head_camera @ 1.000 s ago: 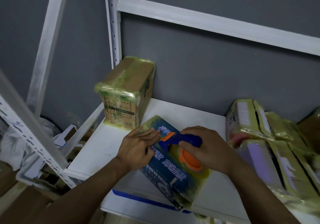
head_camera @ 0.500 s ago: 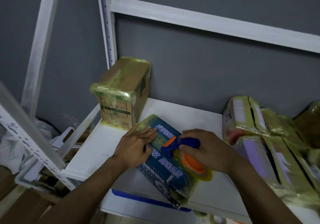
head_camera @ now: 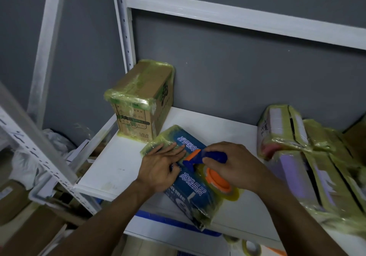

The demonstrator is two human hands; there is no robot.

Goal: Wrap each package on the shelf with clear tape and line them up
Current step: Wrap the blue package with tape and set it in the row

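The right hand (head_camera: 237, 166) curls round the blue handle of a dispenser (head_camera: 210, 157) and holds it down on top of a blue package (head_camera: 190, 190). The dispenser's orange blade end points at the left hand (head_camera: 160, 166). Its orange hub and yellowish tape roll (head_camera: 234, 193) sit on the side toward the shelf's right edge.

The left hand lies just beside the blade, fingers straight and close together, pressed flat on the package top.

The package lies on the shelf (head_camera: 118, 162), directly under both hands. Its long axis runs on a slant, from near the back left corner down to the front edge, where its near end hangs over. The left hand is nearer the far end and the right hand covers the middle. Any tape drawn next would likely start at the blade, between the hands.

The package is glossy blue with white printed characters. Yellow-green film shows at both ends, but whether it covers the middle cannot be told.

A taped brown box (head_camera: 142, 101) stands in the back left corner. A leaning stack (head_camera: 287, 137) of wrapped parcels fills the right edge.
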